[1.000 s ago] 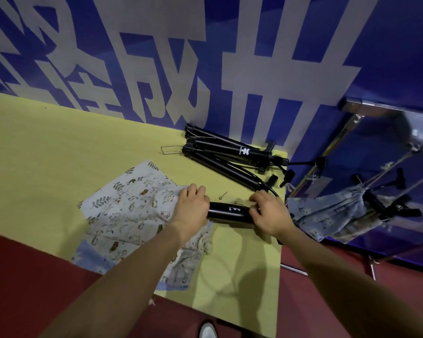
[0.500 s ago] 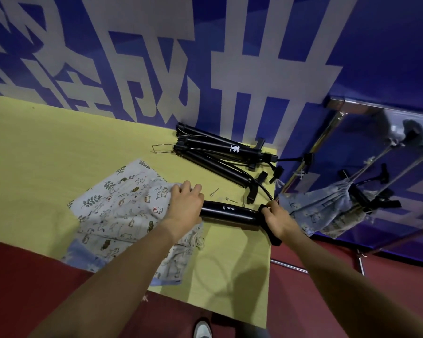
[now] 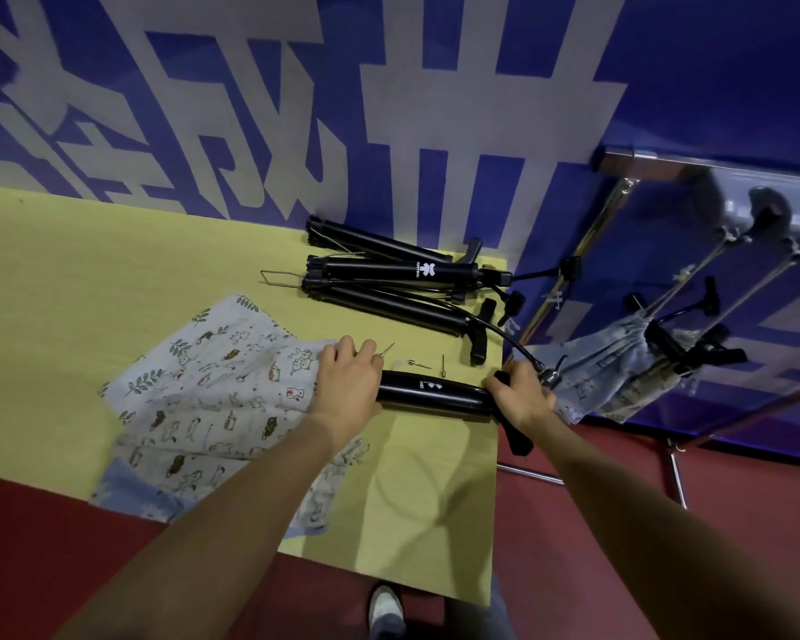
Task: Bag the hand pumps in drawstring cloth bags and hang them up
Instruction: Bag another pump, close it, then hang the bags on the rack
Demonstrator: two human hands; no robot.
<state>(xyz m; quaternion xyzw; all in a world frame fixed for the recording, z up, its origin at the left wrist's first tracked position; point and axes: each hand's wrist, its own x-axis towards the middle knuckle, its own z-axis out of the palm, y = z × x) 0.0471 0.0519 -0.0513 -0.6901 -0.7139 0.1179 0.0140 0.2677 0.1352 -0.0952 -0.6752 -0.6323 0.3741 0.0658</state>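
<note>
The yellow surface carries the work. At its far right lies a pile of unbagged hand pumps. At near left lies a stack of printed drawstring cloth bags. Beyond the right edge, a metal rack already holds one bagged pump.

The pump in hand lies across the surface, just right of the bags. The left hand is closed over its left end at the bag edge; whether cloth is also pinched cannot be told. The right hand grips the handle end. Compared with one second ago, this hand has moved from the barrel end to the T-handle, which now juts toward the near side. The pump body has shifted only slightly.

Judgement: the regrip prepares a push of the barrel leftward into a bag mouth. Insertion is not yet begun.

Three small needle adapters lie loose just beyond the barrel.
</note>
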